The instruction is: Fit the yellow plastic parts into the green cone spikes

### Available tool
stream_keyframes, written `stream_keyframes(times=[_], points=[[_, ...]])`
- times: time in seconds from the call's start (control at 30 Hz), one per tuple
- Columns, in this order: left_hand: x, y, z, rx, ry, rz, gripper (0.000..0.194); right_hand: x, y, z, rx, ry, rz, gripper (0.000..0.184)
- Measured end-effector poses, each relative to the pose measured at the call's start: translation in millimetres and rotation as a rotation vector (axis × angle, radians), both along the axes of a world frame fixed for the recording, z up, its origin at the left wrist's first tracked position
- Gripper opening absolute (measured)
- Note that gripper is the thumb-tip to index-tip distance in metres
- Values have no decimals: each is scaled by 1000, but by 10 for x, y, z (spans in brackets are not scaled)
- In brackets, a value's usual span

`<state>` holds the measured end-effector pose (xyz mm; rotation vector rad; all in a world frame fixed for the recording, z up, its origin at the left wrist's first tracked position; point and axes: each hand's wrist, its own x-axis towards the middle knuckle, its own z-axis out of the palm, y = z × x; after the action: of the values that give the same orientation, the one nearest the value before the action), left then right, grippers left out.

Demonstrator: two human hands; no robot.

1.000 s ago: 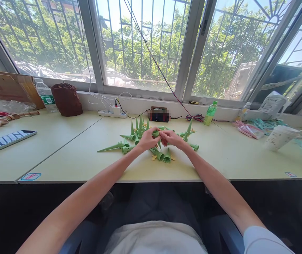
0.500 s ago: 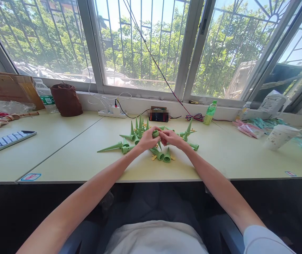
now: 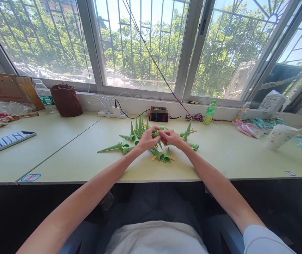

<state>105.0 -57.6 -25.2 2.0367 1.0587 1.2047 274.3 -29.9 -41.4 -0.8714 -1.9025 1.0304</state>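
My left hand (image 3: 148, 138) is closed around a green plastic watering spike (image 3: 155, 133), its round open end facing up toward me. Pressed together at the rim of that spike are the fingertips of my right hand (image 3: 170, 137); whatever they pinch is too small or hidden to make out. Around both hands lie several more green cone-shaped spikes. One long spike (image 3: 110, 147) lies on its side at the left, while another spike (image 3: 188, 129) stands point up at the right. A small yellow piece (image 3: 154, 158) sits close to a spike (image 3: 167, 156) in front of my hands.
Behind the spikes a phone (image 3: 158, 115) leans by the sill, with a power strip (image 3: 112, 113) to its left. A green bottle (image 3: 210, 113) and white cup (image 3: 281, 136) stand to the right. On the left are a tablet-like device (image 3: 6, 143) and brown pouch (image 3: 66, 100).
My hands stay in almost the same place, still together at the spike. At the far right edge, part of another person's hand has gone from view.
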Motion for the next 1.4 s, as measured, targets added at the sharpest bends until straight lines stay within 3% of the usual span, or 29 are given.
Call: stream_keyframes(times=[0.9,1.4], points=[[-7,15,-31,60,78,2,27,-4,-39,23,46,-107,-21,54],[-4,-7,-26,80,77,-3,28,-16,-74,51,44,-58,-15,57]])
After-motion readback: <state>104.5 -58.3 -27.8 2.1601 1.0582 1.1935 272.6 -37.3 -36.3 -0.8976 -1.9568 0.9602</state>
